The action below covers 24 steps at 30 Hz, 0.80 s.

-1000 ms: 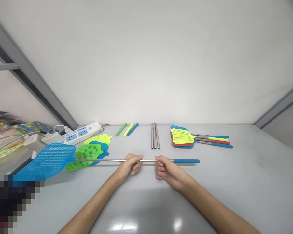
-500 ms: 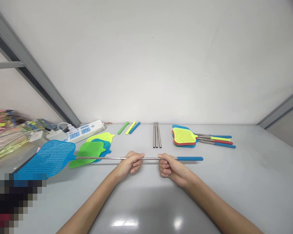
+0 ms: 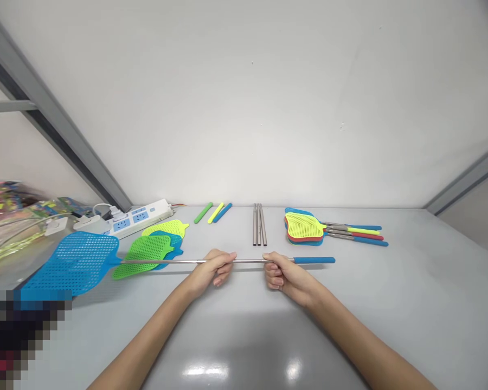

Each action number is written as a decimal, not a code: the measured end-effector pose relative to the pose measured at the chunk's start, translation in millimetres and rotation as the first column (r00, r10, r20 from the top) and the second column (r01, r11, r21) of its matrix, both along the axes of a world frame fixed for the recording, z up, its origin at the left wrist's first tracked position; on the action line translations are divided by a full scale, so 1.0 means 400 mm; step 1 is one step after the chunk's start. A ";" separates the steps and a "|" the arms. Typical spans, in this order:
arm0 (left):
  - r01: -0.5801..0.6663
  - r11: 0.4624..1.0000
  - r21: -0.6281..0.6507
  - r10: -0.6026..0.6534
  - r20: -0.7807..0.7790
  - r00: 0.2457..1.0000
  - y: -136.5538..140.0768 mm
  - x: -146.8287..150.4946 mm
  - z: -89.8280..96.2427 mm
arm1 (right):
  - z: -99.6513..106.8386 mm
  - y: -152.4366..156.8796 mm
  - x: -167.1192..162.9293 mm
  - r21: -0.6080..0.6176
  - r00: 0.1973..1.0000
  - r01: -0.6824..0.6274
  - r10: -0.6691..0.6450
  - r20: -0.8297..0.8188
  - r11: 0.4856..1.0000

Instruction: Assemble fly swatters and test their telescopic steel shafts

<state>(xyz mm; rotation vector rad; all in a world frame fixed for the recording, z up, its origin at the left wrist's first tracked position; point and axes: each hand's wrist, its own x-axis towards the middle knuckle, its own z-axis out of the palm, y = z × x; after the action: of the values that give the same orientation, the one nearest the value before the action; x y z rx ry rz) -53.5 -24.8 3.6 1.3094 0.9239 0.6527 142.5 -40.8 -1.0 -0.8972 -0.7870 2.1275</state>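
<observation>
A blue fly swatter (image 3: 79, 264) with a thin metal shaft and a blue grip lies level across my view, its head at the left. My left hand (image 3: 211, 273) is closed around the middle of the shaft. Closer to the grip, my right hand (image 3: 282, 275) pinches the same shaft. Beneath the shaft at the left are loose swatter heads: a green one (image 3: 144, 255), a blue one (image 3: 174, 248) and a yellow one (image 3: 166, 228). Behind my hands, several metal tubes (image 3: 259, 225) stand side by side on the table.
Green (image 3: 204, 213), yellow (image 3: 216, 213) and blue grips (image 3: 223, 213) lie near the back wall. A stack of complete fly swatters (image 3: 305, 226) rests back right. A power strip (image 3: 142, 218) with plugs and plastic-wrapped goods (image 3: 12, 216) occupy the left. The grey table (image 3: 390, 303) meets the wall behind.
The swatter's head and shaft have shifted slightly left along with a small shift of the whole view. Both hands keep their hold on the shaft.
</observation>
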 end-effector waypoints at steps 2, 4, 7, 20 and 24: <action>0.001 1.000 0.007 -0.001 -0.003 1.000 0.000 0.000 0.003 | 0.000 0.004 0.004 -0.007 1.000 -0.005 0.005 0.000 1.000; 0.004 1.000 0.009 -0.003 -0.010 1.000 0.000 0.000 0.005 | -0.001 0.008 0.008 -0.016 1.000 -0.015 0.015 -0.001 1.000; 0.000 1.000 0.008 0.000 -0.022 1.000 -0.001 0.001 0.006 | -0.006 0.013 0.012 -0.023 1.000 -0.024 0.024 0.001 0.999; -0.045 0.999 0.021 0.046 -0.016 0.999 0.000 0.011 -0.023 | -0.019 -0.003 -0.005 0.034 1.000 0.005 -0.005 -0.003 0.999; -0.053 0.994 0.098 0.060 -0.069 0.996 -0.007 0.016 -0.018 | -0.011 -0.005 -0.006 0.039 1.000 0.023 -0.023 0.004 0.999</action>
<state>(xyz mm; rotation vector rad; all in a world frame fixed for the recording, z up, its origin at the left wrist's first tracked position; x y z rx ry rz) -46.9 -27.8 -3.7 1.4038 1.0015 0.7056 140.0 -42.8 -5.5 -0.8862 -0.8140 2.0842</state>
